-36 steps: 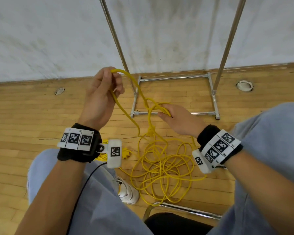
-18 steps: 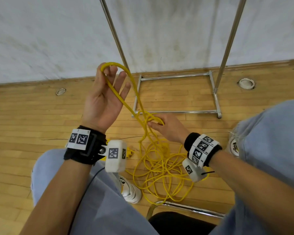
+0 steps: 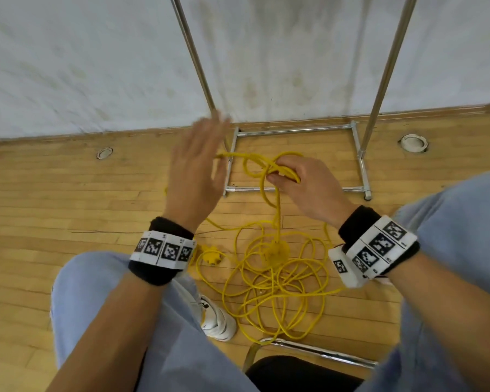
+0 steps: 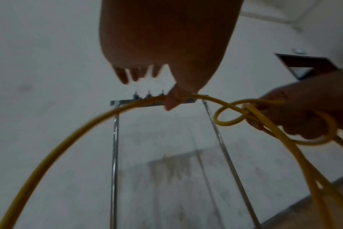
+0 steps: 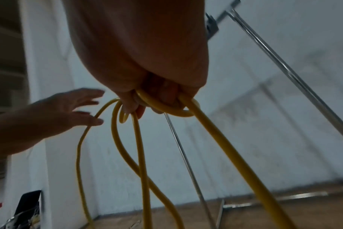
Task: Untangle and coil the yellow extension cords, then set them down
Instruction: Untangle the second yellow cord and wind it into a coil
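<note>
A chrome metal garment rack (image 3: 359, 154) stands on the light wooden plank floor (image 3: 68, 210), its two upright poles rising in front of a stained white wall (image 3: 96, 66) and its rectangular base frame resting near the skirting. Two round white floor sockets (image 3: 413, 142) are set in the boards, one on either side of the rack. Nearer the camera are a white sneaker (image 3: 218, 321), light blue jeans (image 3: 102, 306) and a chrome-framed black chair seat (image 3: 300, 374).
</note>
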